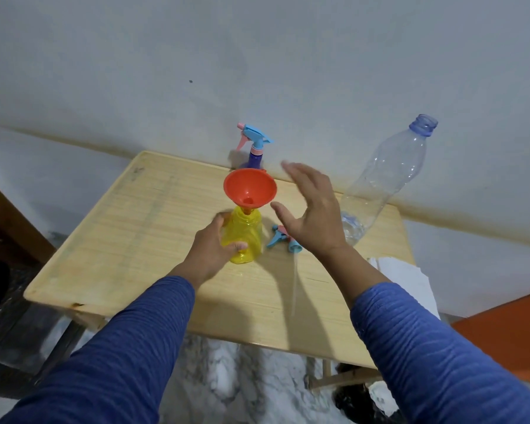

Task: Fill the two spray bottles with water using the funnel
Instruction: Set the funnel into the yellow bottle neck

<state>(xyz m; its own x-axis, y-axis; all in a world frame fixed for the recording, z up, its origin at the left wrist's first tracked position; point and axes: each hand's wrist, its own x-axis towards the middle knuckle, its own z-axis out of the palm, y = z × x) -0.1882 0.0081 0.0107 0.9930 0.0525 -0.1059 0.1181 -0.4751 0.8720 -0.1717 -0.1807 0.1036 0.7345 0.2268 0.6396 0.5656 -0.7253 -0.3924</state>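
A yellow spray bottle (247, 237) stands on the wooden table (153, 240) with an orange funnel (250, 187) stuck in its neck. My left hand (210, 250) grips the yellow bottle's body. My right hand (311, 209) hovers open just right of the funnel, fingers spread, holding nothing. Partly under that hand lies a blue and pink spray head (283, 238) on the table. A purple spray bottle (254, 154) with its blue trigger head on stands at the back by the wall. A clear water bottle (386, 175), uncapped, stands at the right with a little water at its bottom.
The small table stands against a grey wall. White paper (401, 273) lies at the table's right edge. An orange surface (508, 335) is at the lower right, a dark wooden piece (10, 228) at the left. Marbled floor shows below.
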